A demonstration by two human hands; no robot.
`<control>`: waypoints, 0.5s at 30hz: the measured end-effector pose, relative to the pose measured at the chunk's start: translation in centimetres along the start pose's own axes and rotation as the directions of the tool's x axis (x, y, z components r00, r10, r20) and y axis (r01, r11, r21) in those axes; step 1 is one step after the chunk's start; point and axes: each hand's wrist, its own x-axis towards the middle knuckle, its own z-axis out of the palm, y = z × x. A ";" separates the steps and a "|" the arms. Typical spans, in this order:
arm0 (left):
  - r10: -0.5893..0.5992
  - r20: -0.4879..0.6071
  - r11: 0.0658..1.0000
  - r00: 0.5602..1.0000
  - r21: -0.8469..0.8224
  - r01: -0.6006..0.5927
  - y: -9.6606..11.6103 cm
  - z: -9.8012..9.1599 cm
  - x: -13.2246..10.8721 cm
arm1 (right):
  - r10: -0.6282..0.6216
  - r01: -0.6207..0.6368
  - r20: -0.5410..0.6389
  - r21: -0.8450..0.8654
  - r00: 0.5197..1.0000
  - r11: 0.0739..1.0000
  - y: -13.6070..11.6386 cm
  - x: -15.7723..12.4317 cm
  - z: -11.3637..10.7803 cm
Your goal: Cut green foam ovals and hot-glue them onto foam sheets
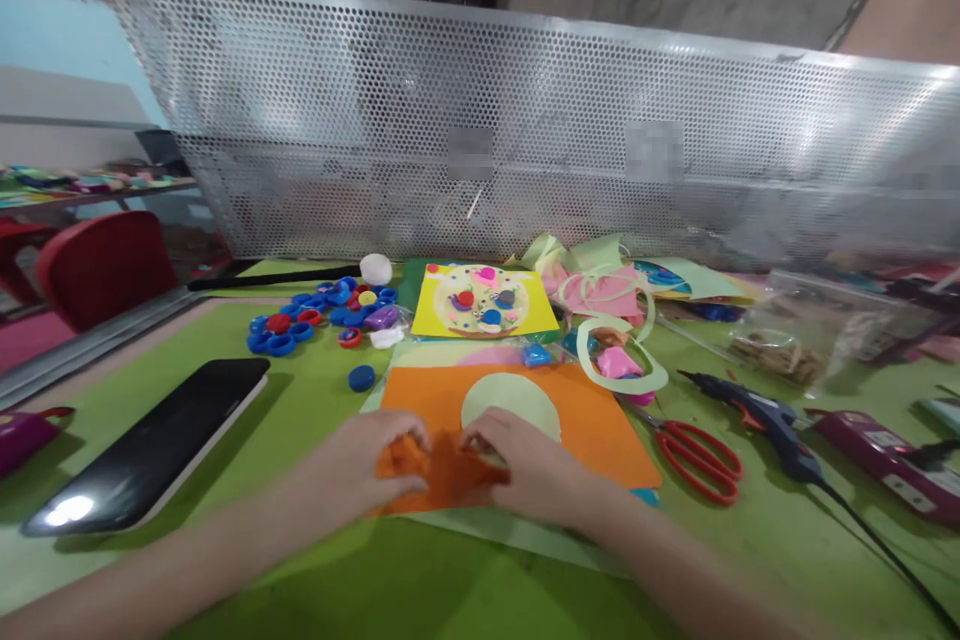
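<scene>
Both of my hands are over an orange sheet of paper (592, 420), which has a pale green paper circle (510, 395) on it. My left hand (382, 465) is curled, with orange showing inside its fingers; whether that is a separate piece or the sheet behind is unclear. My right hand (529, 465) is bent the same way just below the circle, fingertips drawn together. What its fingers hold, if anything, is too blurred to make out. Behind the sheet lies a yellow card (422, 315) decorated with a round picture of coloured clay and beads.
Red-handled scissors (701, 460), a glue gun (765, 415) and a purple power strip (892, 465) lie to the right. A phone-like black slab (161, 450) and several bottle caps (279, 335) are on the left. A perforated metal panel (562, 140) stands behind.
</scene>
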 end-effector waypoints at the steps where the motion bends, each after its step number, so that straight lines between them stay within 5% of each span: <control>1: -0.054 -0.036 0.998 0.998 0.024 0.055 0.3 0.3 -0.3 | -0.002 0.002 -0.004 -0.006 1.000 1.000 -0.1 0.0 0.1; 4: -0.057 0.015 0.998 0.998 0.027 0.057 2.0 0.8 -1.6 | 0.007 -0.007 -0.035 0.009 0.999 1.000 -0.1 0.0 0.3; 8: 0.214 0.333 0.927 0.918 -0.366 -0.083 3.8 -0.1 -2.6 | 0.061 -0.053 -0.072 0.099 0.996 0.994 0.4 0.1 0.0; 12: 0.152 0.076 0.982 0.985 -0.124 -0.142 3.6 1.2 -1.7 | 0.100 -0.078 -0.092 0.210 0.991 0.975 0.6 0.2 -0.4; 15: 0.392 -0.013 0.920 0.920 0.002 -0.392 3.7 3.3 -1.3 | 0.149 -0.118 -0.095 0.278 0.984 0.953 0.5 0.3 -0.5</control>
